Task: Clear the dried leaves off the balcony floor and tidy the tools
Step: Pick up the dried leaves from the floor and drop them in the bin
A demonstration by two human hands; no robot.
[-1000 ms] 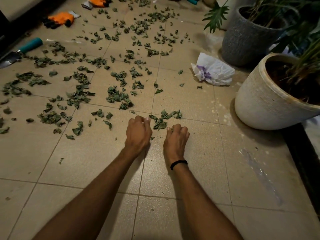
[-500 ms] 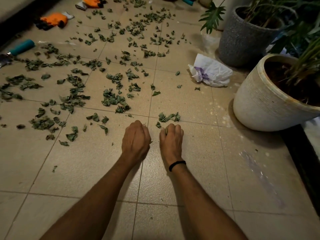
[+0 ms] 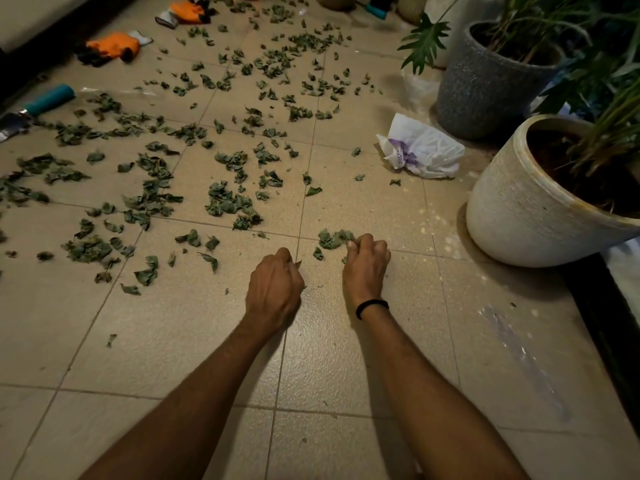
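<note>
Just below the middle of the frame, both hands sit knuckles-up on the tiled floor (image 3: 346,358). The left hand (image 3: 275,289) is clenched, with green scraps poking out past its knuckles. The right hand (image 3: 365,265), with a black wristband (image 3: 372,306), curls its fingers onto the near edge of a small clump, pinching it. The dried leaves (image 3: 228,202) are strewn beyond the hands, thickest toward the centre left and upper middle; the floor nearer than the hands is almost bare. A teal-handled trowel (image 3: 48,98) lies at the left edge and orange gloves (image 3: 112,46) at the upper left. A crumpled white bag (image 3: 420,150) lies right of centre, beside a grey pot (image 3: 485,88) and a white pot (image 3: 526,209)
</note>
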